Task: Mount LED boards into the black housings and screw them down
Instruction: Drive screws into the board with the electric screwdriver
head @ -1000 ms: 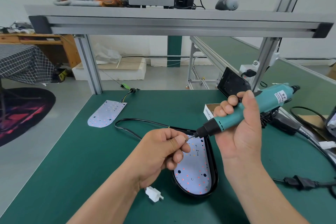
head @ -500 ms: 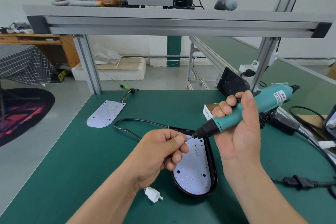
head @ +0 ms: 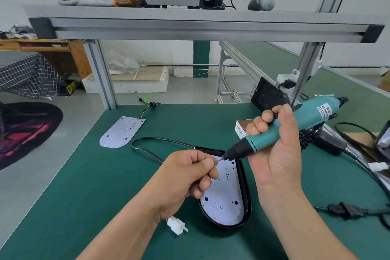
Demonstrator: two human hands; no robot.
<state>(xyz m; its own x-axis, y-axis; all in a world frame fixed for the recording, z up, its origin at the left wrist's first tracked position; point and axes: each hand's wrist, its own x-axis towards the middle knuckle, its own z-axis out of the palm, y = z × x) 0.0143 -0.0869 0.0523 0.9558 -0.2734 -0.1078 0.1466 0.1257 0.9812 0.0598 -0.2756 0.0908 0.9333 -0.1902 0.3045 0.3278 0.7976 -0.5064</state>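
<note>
Over the black housing (head: 245, 192), which lies flat on the green mat (head: 84, 186) with an LED board (head: 223, 194) already seated inside it, both hands meet at the housing's far end. The right hand (head: 276, 154) is wrapped fully round the teal electric screwdriver (head: 280, 131), thumb along its top, tilting it so the bit points down and left toward the board's far edge. The left hand (head: 190, 175) is closed in a fine pinch, thumb against forefinger right at the bit's tip; it seems to be feeding a screw onto the bit, though the screw itself is too small to make out. A second LED board (head: 121, 132) lies bare on the mat, well to the far left of the housing, with coloured wires trailing from its far edge. A black cable (head: 147, 148) loops out from the housing's far end, and a white plug (head: 176, 225) rests just beside the housing's near left edge. The board looks thin, stiff and light, and probably easy to scratch or crack at the little lamps, so it is best held by its rim and pressed only near the screw holes. The housing looks like smooth, rigid plastic that could slide on the mat under the driver's push, so a steadying hand on its rim would help.
</note>
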